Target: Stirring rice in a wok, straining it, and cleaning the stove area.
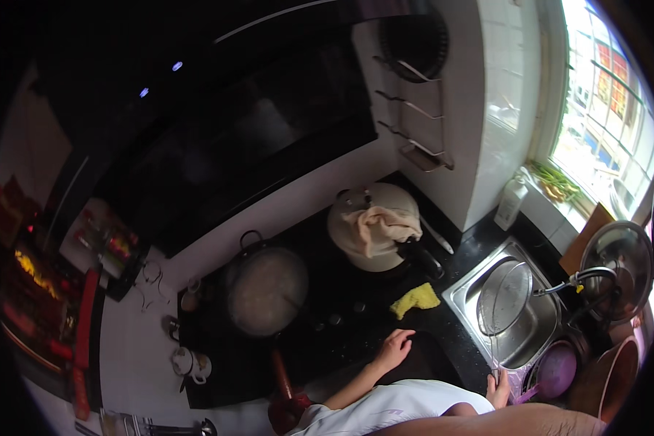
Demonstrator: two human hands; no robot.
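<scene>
My right hand [499, 388] is closed around the handle of a round wire-mesh strainer [504, 297], whose bowl is over the stainless steel sink [545, 349], close to the faucet [556, 288]. Over the dark counter, my left hand [397, 349] has bent fingers and nothing visible in it. Beyond that hand a crumpled yellow cloth [415, 300] lies on the black surface. A wok [270, 291] with pale, cloudy contents sits on the stove at the left. Behind the cloth stands a pressure cooker [373, 226] with a beige cloth [379, 226] draped on its lid.
A white bottle [511, 201] stands behind the sink. A glass pan lid [617, 271] leans at the right, above a purple ladle or dipper [557, 370]. An enamel mug [192, 365] is left of the wok. Below the window lie green vegetables [556, 182].
</scene>
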